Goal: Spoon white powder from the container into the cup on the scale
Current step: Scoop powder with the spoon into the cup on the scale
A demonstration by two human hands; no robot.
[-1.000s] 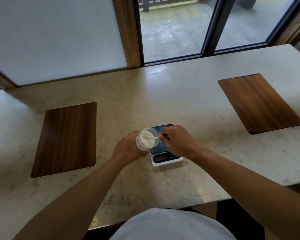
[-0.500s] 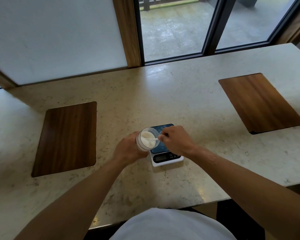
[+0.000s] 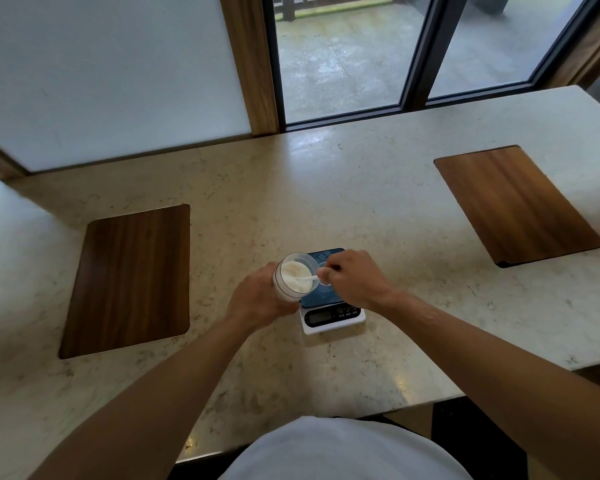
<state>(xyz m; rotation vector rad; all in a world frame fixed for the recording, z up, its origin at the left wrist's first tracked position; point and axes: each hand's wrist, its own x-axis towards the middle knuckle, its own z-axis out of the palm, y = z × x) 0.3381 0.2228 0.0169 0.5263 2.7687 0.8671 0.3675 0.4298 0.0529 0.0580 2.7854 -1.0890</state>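
My left hand (image 3: 257,299) grips a clear round container (image 3: 293,277) of white powder, tilted toward the right over the left edge of the scale (image 3: 329,308). My right hand (image 3: 355,280) pinches a white spoon (image 3: 310,278) whose bowl lies in the powder. A small clear cup (image 3: 323,274) stands on the scale's blue platform, just right of the container and partly hidden by my right fingers. The scale's dark display faces me.
Two wooden mats lie on the stone counter: a dark mat (image 3: 129,278) at the left and a lighter mat (image 3: 515,202) at the right. A wall and windows rise behind the counter; its front edge (image 3: 326,420) is near my body.
Both hands stay nearly in place. The spoon has shifted a little inside the container, and the view has drifted slightly.
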